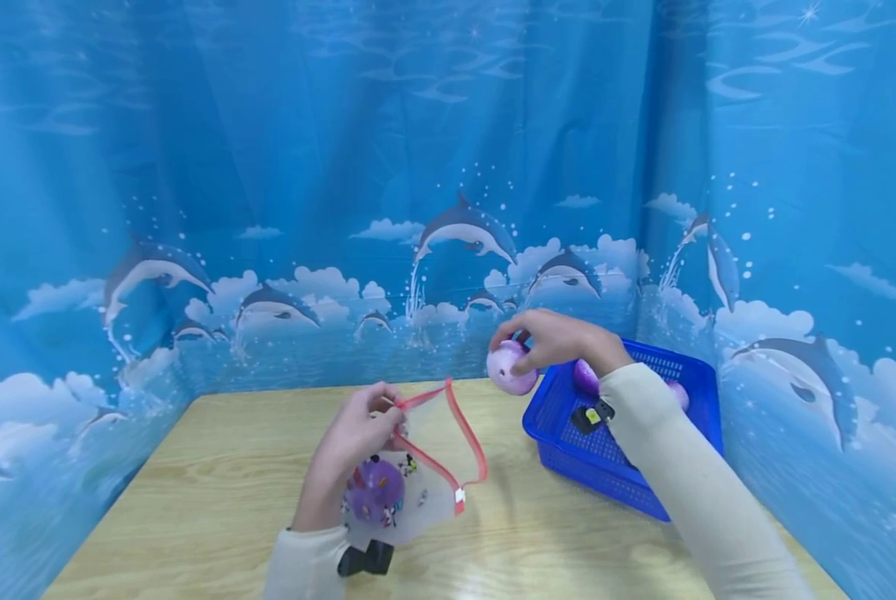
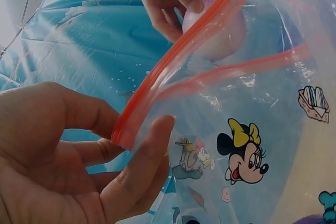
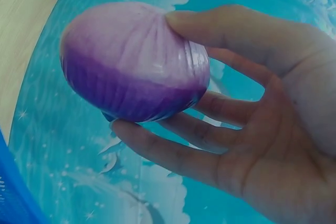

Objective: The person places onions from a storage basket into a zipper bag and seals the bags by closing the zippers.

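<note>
My left hand [image 1: 361, 429] pinches one corner of a clear zip bag [image 2: 262, 98] by its red-edged mouth, which gapes open. Cartoon figures are printed on the bag, and a purple round item [image 1: 376, 490] shows through its lower part. Beyond the bag's mouth, up and to the right in the head view, my right hand [image 1: 556, 340] holds a toy onion [image 3: 134, 64] between thumb and fingertips. Glossy and ridged, the onion is pale pink on one side and deep purple on the other. It is in the air, close to the blue basket's left rim.
A blue plastic basket [image 1: 605, 492] stands on the right of the wooden table [image 1: 215, 467]. Inside it are another purple item [image 1: 586, 377] and a pinkish one [image 1: 678, 395], partly hidden by my right arm. A dolphin-print curtain [image 1: 327, 208] surrounds the table.
</note>
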A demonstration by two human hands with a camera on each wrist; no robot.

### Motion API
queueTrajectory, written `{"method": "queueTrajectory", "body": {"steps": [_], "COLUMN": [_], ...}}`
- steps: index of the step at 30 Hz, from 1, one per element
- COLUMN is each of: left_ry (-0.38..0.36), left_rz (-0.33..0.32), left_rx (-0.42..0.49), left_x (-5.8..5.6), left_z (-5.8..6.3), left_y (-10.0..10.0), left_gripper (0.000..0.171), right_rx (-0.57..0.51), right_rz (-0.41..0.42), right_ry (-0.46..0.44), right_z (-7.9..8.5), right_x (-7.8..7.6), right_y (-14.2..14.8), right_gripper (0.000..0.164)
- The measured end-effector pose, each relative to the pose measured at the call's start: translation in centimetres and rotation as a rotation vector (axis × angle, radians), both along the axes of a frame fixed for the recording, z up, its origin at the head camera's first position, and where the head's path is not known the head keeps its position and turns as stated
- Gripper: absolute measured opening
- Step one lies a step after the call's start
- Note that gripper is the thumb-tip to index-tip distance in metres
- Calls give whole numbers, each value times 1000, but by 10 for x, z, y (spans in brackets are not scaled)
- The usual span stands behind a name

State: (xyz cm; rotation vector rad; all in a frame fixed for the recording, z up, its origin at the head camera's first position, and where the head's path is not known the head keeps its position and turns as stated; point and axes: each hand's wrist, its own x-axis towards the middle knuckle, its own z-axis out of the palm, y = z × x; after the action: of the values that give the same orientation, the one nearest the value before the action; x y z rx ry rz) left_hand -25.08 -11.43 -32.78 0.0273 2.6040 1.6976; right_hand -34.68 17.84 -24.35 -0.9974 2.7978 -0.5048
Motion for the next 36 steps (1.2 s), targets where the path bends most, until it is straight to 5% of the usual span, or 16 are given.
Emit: {"method": "queueTrajectory", "body": {"steps": [20, 36], "left_ry": [43, 48], "left_rz": [60, 58], "left_rx": [123, 165], "left_x": [-1, -2], "left_z": [5, 5], "left_y": [0, 3], "left_gripper": [12, 13], "right_rx": [-61, -33], "right_rz": [181, 239], "right_ry": [89, 84], "right_z": [17, 18], "right_x": [37, 48], "right_y": [-34, -51], "right_gripper": [41, 41]}}
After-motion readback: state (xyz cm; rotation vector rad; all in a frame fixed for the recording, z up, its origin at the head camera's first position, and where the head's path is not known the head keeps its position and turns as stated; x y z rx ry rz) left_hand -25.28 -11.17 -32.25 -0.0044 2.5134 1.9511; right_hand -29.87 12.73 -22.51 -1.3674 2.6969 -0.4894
